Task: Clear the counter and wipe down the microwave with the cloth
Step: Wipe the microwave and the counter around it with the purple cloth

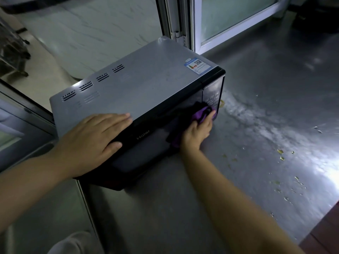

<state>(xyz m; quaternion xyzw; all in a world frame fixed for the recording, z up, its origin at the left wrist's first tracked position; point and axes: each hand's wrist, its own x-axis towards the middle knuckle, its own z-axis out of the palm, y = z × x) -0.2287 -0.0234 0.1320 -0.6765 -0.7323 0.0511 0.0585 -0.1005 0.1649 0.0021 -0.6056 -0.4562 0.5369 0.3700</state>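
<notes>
- Microwave (139,85) sits on the steel worktop (247,110), back corner near the window frame (185,24); dark door and keypad face the person.
- Purple cloth (199,116) is bunched against the door front, just left of the keypad (212,101).
- Right hand (197,132): fingers curled round the cloth, pressing it to the door; fingertips (212,113) reach toward the keypad edge.
- Left hand (91,140): fingers straight and flat on the top panel, thumb hooked over the front edge above the brand lettering, holding nothing, apparently bracing the unit.
- Beyond the right fingertips, a wet-looking smear and scattered yellowish scraps (280,154) lie on the worktop.
- Judgement: door wipe under way; worktop not yet cleared.
- Risk: the cloth running over the keypad could press a button.
- Risk: if the bracing hand lifts, a hard push could slide the unit on the smooth steel.
- Risk: the cloth dragged through the scraps would smear them back onto the door.
</notes>
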